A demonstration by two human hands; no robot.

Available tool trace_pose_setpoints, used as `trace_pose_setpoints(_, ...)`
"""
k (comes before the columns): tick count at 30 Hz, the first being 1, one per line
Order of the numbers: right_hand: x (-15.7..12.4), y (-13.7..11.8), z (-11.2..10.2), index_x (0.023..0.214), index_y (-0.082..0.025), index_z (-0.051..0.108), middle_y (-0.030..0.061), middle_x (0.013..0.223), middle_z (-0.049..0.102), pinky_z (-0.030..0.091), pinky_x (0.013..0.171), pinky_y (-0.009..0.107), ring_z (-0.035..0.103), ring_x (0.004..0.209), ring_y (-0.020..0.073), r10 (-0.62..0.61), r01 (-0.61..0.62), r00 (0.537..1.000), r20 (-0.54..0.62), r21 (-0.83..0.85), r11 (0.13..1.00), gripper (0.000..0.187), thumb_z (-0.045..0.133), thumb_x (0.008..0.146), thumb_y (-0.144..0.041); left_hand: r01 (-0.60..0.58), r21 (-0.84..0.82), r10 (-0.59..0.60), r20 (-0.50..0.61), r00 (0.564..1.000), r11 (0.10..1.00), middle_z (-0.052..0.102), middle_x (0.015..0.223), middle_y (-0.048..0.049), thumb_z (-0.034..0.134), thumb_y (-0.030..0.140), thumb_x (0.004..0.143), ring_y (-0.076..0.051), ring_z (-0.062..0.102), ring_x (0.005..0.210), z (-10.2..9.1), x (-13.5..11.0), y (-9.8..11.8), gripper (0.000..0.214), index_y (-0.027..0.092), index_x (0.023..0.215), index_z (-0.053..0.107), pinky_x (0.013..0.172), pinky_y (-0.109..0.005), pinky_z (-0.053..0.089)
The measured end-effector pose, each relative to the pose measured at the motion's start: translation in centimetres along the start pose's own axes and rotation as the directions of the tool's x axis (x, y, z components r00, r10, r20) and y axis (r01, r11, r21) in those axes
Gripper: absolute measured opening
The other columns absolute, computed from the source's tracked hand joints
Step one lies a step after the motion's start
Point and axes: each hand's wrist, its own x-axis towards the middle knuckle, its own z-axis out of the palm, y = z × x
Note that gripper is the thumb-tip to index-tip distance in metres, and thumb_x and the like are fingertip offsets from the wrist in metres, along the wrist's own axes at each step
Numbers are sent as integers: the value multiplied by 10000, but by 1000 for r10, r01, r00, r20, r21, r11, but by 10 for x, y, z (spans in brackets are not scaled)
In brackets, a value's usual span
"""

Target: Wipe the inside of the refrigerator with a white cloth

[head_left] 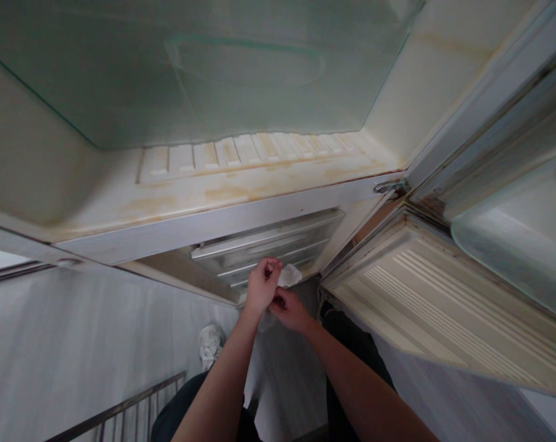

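Both hands meet in front of the open lower compartment of a fridge-freezer. Curled fingers close my left hand (pixel 263 285) on a crumpled white wipe (pixel 290 275), thin and soft like tissue. Just below and to the right, my right hand (pixel 289 308) is also closed, pinching the lower part of the same wipe. A pale, see-through end of it hangs under the hands. Behind them is a freezer drawer front (pixel 305 236) with ridges.
Above are a glass shelf (pixel 268 67) and the yellow-stained fridge floor (pixel 176 195). On the right stand the open lower door (pixel 420 288) and the upper door's clear bin (pixel 521 227). A metal rack (pixel 121 408) is at lower left, near my white shoe (pixel 210 345).
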Motion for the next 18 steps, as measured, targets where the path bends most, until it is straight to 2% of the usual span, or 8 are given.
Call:
trace_pose_setpoints(6, 0, 3, 1, 887, -140, 639, 22, 803, 675, 440, 657, 236, 570, 664, 114, 0, 0, 1000, -5, -65, 998, 136, 583, 765, -164, -25, 20, 24, 57, 998, 999, 501, 607, 53, 570, 414, 877, -129, 492, 563, 4, -1, -7, 230, 198, 907, 644, 578, -248, 379)
trace_pose_setpoints(11, 0, 7, 1, 826, -143, 630, 13, 713, 643, 406, 592, 227, 548, 623, 115, 20, -20, 1000, 1, -135, 991, 91, 613, 765, -208, -51, 88, 39, 134, 990, 995, 525, 631, 45, 559, 397, 885, -134, 515, 563, 9, -4, -8, 208, 211, 925, 641, 574, -247, 373)
trace_pose_setpoints(18, -4, 7, 1, 882, -154, 649, 68, 791, 690, 436, 604, 288, 628, 718, 215, 138, -133, 990, 0, -271, 953, 142, 626, 762, -225, -95, 189, 46, 248, 968, 977, 588, 674, 28, 545, 355, 907, -154, 580, 585, 12, -10, -4, 174, 235, 995, 634, 583, -257, 384)
